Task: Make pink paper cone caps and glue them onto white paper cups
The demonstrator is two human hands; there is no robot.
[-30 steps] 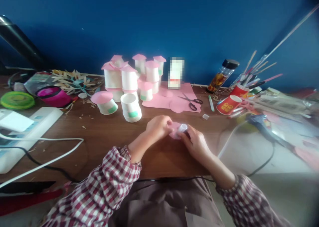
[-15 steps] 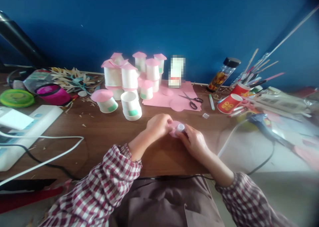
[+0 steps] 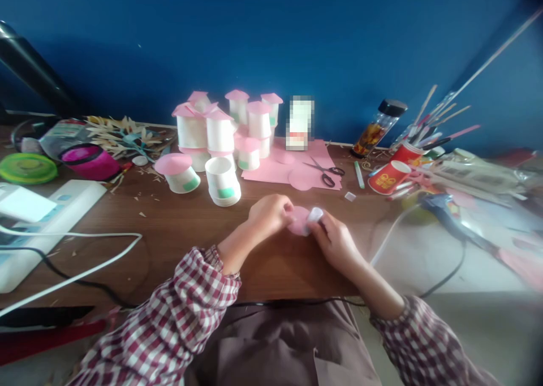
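Note:
Between finger and thumb, my left hand [image 3: 274,212] pinches the left edge of a pink paper circle [image 3: 299,221]. My right hand [image 3: 337,240] is closed around a short white glue stick [image 3: 314,215], held tilted at the circle's right edge. Beyond the hands stands a stack of white paper cups [image 3: 222,181] with a green patch. To its left, another cup has a flat pink paper disc [image 3: 173,164] on top. Behind them stand several white cups with pink cone roofs [image 3: 220,130].
Black-handled scissors [image 3: 326,173] rest on pink paper sheets [image 3: 265,168]. Red paper cups [image 3: 389,178], one holding sticks and pens, and a dark-capped bottle [image 3: 379,129] stand at right. A glue gun [image 3: 449,212] lies near them. At left are a power strip [image 3: 63,228] and cables.
My right hand has shifted slightly right with the glue stick, now more tilted, uncovering more of the pink circle. My left hand stays in place.

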